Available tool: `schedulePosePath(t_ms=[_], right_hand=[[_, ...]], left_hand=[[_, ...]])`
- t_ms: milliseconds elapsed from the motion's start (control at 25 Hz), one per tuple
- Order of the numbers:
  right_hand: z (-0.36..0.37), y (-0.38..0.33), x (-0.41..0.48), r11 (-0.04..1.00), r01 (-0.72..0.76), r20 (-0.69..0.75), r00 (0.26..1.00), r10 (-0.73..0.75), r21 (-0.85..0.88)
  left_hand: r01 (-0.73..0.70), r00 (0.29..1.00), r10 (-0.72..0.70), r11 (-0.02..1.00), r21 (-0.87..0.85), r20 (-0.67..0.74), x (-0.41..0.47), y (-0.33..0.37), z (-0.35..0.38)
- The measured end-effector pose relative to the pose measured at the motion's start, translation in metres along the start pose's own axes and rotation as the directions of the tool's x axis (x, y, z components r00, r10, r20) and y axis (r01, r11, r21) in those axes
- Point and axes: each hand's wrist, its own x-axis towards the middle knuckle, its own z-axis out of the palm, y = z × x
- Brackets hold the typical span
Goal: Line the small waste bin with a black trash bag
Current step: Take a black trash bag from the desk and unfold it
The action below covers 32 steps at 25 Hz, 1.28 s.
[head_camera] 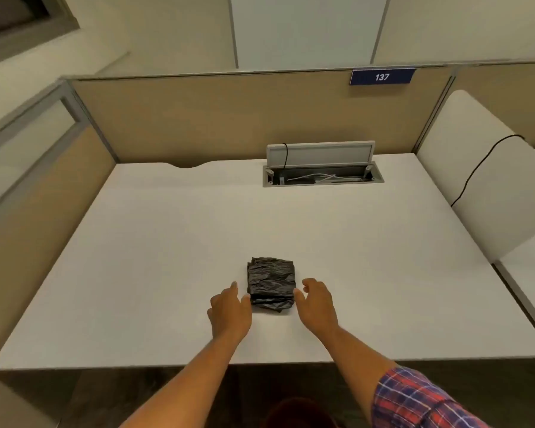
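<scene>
A wide white desk [167, 257] fills most of the view, closed on the far side and on the left by beige partition panels [213, 118]; on the upper edge of the far panel, to the right, there is a blue sign [382, 77] with the number 137; at the right side of the desk stands a white divider [476, 186], and a black cable [479, 168] runs down across its surface. In the far part of the desk a cable tray [323, 178] is sunk into the top, its grey lid [322, 154] standing open behind it; some pale wires lie inside, and a thin dark cord hangs over the left end of the lid.

Two bare forearms come from the bottom of the view; the right one has a rolled plaid sleeve [414, 403] in red and blue. The folded black trash bag [271, 284] lies flat on the desk, near the front edge and about in the middle, between the two hands. The left hand [230, 310] is open with the fingers spread, its thumb touching or almost touching the left edge of the bag; the right hand [317, 299] is open too, its thumb at the right edge; neither hand has closed on the bag, so nothing is grasped.

At the very bottom, under the desk edge, a dark reddish round shape [300, 412] is partly seen; I cannot tell what it is.
</scene>
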Motion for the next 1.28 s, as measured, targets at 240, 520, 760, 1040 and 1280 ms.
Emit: schedulePosePath(t_ms=[240, 520, 760, 1040, 1280], right_hand=[[0.011, 0.004, 0.048, 0.988, -0.144, 0.026, 0.989, 0.143, 0.059], [0.018, 0.003, 0.058, 0.957, -0.225, 0.039, 0.974, 0.222, 0.183], [0.009, -0.010, 0.047, 0.806, -0.330, 0.121, 0.942, 0.312, 0.491], [-0.038, -0.016, -0.001, 0.424, -0.382, 0.346, 0.924, 0.164, 0.821], [-0.073, 0.007, -0.038, 0.576, -0.359, 0.368, 0.924, 0.108, 0.734]], left_hand=[[0.137, 0.990, -0.125, 0.969, -0.207, 0.069, 0.029, 0.007, 0.014], [0.115, 0.993, -0.121, 0.960, -0.256, -0.010, 0.025, 0.007, 0.025], [0.204, 0.971, -0.230, 0.936, -0.288, -0.061, 0.014, 0.016, 0.019], [0.342, 0.929, -0.286, 0.416, -0.843, 0.236, -0.031, 0.025, -0.005], [0.491, 0.867, 0.084, 0.035, -0.871, 0.492, -0.086, 0.037, -0.007]])
